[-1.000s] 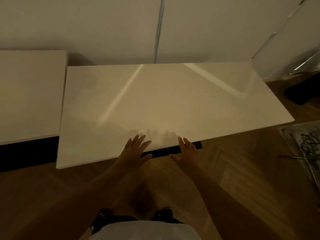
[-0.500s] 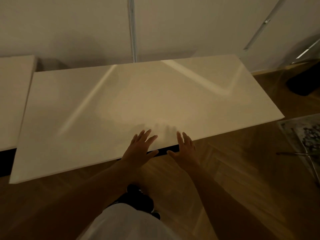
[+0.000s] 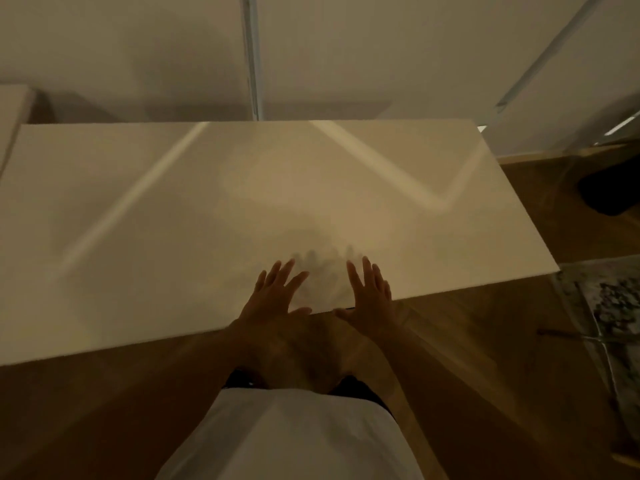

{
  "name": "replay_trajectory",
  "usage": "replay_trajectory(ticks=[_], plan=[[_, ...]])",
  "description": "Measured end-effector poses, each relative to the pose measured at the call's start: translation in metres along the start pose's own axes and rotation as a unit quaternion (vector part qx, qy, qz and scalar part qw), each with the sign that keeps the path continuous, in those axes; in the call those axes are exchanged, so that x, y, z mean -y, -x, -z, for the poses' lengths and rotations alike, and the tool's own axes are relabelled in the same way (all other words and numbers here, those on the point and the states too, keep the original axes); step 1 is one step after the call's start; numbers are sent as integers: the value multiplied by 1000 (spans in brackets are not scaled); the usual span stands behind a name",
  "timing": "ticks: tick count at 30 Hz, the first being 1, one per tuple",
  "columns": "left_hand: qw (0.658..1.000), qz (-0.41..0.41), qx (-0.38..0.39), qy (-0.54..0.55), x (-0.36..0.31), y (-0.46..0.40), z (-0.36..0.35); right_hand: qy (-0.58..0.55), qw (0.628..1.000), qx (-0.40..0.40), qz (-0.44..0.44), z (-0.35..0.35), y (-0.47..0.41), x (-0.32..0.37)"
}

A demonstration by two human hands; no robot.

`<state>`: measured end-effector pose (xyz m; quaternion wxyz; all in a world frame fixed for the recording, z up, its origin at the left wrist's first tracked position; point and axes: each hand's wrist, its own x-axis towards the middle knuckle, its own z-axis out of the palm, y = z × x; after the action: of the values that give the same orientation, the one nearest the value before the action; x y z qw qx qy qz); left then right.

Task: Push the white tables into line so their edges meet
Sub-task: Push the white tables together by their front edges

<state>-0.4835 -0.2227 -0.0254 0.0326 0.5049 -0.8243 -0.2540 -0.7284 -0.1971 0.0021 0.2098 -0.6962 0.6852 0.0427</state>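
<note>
A long white table (image 3: pixel 173 209) fills the middle of the view, its far edge close to the wall. My left hand (image 3: pixel 273 296) lies flat on the near edge with fingers spread. My right hand (image 3: pixel 372 292) lies flat beside it, fingers straight, thumb at the table's rim. Only a thin sliver of a second white table (image 3: pixel 8 116) shows at the far left, set slightly farther back, beside the first table's left end.
White wall panels (image 3: pixel 346 53) with a metal strip stand right behind the table. Wooden floor lies under me. A patterned rug (image 3: pixel 609 306) and a dark object (image 3: pixel 609 188) sit on the floor to the right.
The view has shifted rightward, so the left table has slid almost out of view. Both hands stay flat on the near edge of the long table.
</note>
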Motion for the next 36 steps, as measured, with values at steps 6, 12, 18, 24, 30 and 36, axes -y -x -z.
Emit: replay_trajectory(ticks=[6, 12, 18, 24, 30, 36], plan=[[996, 86, -1, -21, -36, -24, -33, 21, 993, 66, 98, 9, -30, -37], [983, 178, 12, -43, -76, -43, -66, 43, 977, 124, 168, 8, -47, -82], [980, 194, 4, -42, -101, -61, -71, 60, 972, 107, 202, 5, -62, -112], [978, 198, -2, -58, -99, -70, -76, 88, 965, 5, 246, -13, -73, -130], [976, 135, -74, -153, -80, -69, -88, 111, 944, -84, 300, -26, -85, -144], [964, 130, -109, -205, -80, -73, -101, 114, 933, -144, 308, -37, -89, -148]])
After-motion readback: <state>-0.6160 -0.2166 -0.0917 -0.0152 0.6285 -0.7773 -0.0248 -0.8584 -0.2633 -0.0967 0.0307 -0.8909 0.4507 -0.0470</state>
